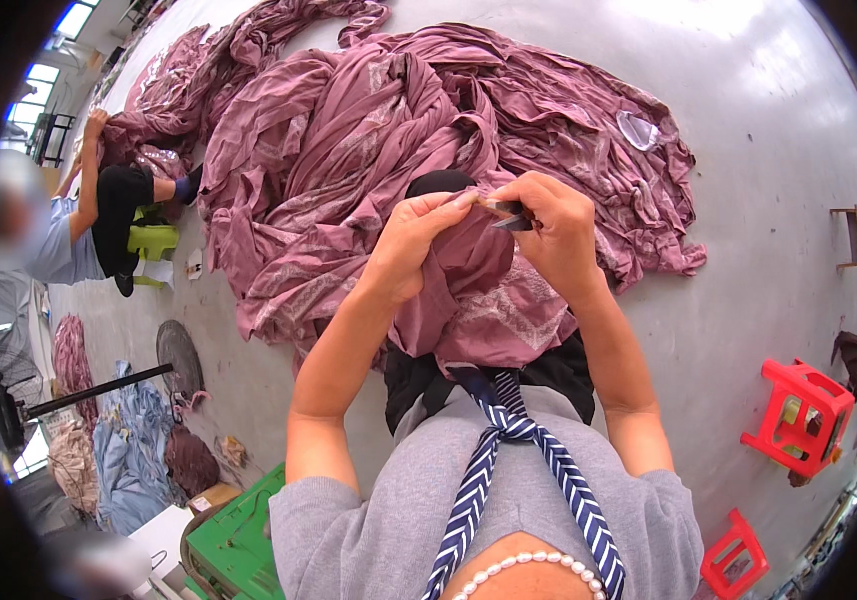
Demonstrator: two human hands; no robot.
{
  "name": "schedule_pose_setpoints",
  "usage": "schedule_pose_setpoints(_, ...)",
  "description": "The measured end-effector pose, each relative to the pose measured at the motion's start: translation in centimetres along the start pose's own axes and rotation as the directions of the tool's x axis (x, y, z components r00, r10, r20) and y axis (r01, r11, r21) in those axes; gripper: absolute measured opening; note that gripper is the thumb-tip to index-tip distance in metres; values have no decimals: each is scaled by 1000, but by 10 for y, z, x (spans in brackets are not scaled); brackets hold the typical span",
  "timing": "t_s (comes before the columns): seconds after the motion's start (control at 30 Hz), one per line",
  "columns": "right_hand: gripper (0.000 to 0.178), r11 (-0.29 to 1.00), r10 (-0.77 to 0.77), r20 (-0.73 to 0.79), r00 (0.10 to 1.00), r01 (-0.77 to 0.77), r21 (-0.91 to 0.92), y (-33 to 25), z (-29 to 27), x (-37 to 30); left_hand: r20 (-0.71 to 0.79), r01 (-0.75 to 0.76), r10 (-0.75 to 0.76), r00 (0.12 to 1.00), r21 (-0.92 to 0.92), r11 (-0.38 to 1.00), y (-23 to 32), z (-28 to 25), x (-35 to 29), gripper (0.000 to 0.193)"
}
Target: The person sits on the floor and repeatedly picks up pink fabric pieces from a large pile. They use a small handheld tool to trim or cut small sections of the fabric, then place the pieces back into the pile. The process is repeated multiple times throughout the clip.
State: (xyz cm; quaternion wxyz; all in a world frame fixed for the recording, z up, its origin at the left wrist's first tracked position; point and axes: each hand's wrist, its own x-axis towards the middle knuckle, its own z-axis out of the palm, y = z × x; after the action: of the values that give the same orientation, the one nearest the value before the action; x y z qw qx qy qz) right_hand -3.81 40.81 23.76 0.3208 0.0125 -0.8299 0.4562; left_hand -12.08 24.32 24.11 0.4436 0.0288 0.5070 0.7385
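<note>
Mauve patterned fabric [368, 150]: crumpled heap across upper centre, fold draped over my lap; small dark tool [510, 214] above it, centre frame.

The person wears a soft grey top [388, 530] with short sleeves; the sleeves end above the elbows; the arms below them are bare. A blue and white striped scarf [493, 455] is tied in a knot at the chest; its two ends hang down. A string of small white pearls [533, 565] sits at the neck; dark trousers [413, 385] cover the legs.
</note>
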Motion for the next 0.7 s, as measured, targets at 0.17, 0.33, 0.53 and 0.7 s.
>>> schedule_pose_setpoints(0.17, 9, 959, 281, 1, 960, -281, 32, 1, -9, 0, -54, -32, 31, 998, -8, 999, 4, -4, -2, 25)
schedule_pose_setpoints(0.33, 26, 852, 409, 270, 872, -471, 230, 9, -8, 8, -5, -20, 20, 1000, -44, 999, 6, -16, 16, 22)
schedule_pose_setpoints(0.53, 14, 861, 493, 156, 856, -506, 54, 72, 18, 4, -171, -228, 269, 948, 227, 947, 9, -60, 62, 16)
schedule_pose_setpoints(0.7, 18, 936, 348, 111, 931, -351, 11, 57, 15, 3, -225, -197, 282, 933, 338, 920, -22, -111, 74, 14)
